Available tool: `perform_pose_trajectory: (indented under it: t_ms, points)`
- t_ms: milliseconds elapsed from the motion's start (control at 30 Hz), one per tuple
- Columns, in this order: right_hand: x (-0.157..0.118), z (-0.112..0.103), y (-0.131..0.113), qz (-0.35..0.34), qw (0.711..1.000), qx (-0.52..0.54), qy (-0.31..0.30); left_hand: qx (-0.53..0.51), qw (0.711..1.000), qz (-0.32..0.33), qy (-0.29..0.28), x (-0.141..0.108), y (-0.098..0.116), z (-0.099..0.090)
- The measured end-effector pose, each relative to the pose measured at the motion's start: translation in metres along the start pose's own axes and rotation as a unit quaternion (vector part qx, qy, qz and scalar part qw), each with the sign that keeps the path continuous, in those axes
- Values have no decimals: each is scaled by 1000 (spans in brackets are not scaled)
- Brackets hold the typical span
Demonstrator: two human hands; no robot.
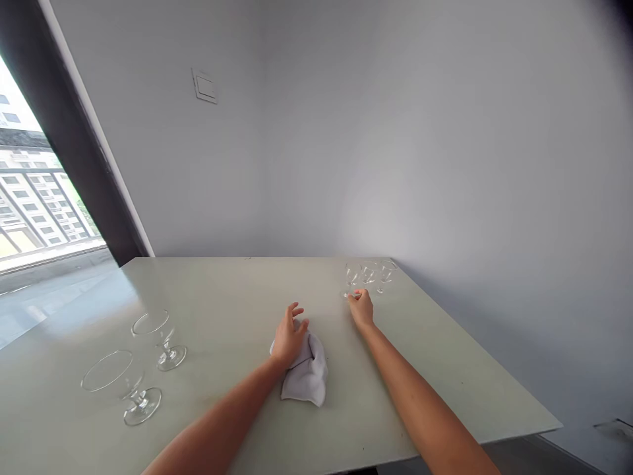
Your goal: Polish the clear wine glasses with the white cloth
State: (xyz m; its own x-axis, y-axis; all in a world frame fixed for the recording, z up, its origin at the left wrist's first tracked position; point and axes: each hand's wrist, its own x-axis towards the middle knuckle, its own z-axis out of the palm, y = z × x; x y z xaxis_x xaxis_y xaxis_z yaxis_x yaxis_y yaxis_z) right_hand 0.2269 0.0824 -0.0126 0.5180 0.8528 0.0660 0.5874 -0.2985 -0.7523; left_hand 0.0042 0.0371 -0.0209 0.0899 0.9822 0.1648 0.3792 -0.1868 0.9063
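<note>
My left hand hovers over or rests on a crumpled white cloth, its fingers apart and curled a little, not gripping it. At the table's far right, my right hand has its fingers pinched at the foot of a clear stemmed glass, the leftmost of three in a row. The middle glass and the right glass stand upright just beyond the hand, which partly hides their bases.
Two larger-looking stemmed glasses stand at the left: a nearer glass and a farther glass. The pale glossy table meets the grey wall at the back. Its right edge slopes towards me. A window with a railing is at far left.
</note>
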Motion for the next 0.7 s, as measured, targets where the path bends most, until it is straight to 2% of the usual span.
perform_pose_trajectory:
  t_ms: [67,133,200,267,333,467,500,567,633,700]
  points:
    - [-24,0,-3,-23,999,-3,-35,-52,998,-8,24,2,-1,0]
    - [-50,4,-10,-58,992,-17,-111,-86,995,2,45,3,-1,0]
    - [-71,12,-21,-112,971,-56,-202,-104,992,23,67,4,0,1]
    - [-86,22,-32,-165,947,-94,-261,-113,988,47,90,5,3,1]
    - [-93,31,-40,-182,944,-88,-260,-120,984,50,119,4,9,-4]
    - [-92,39,-40,-162,959,-23,-233,-154,973,-43,167,-16,34,-29]
    - [-90,38,-37,-150,961,17,-233,-166,970,-54,169,-26,41,-38]
    - [-86,36,-30,-110,954,150,-234,-176,967,-26,183,-50,52,-56]
    - [-83,34,-24,-63,925,289,-239,-157,950,45,265,-75,54,-75]
    - [-82,33,-20,-32,895,371,-246,-110,895,121,416,-99,45,-94]
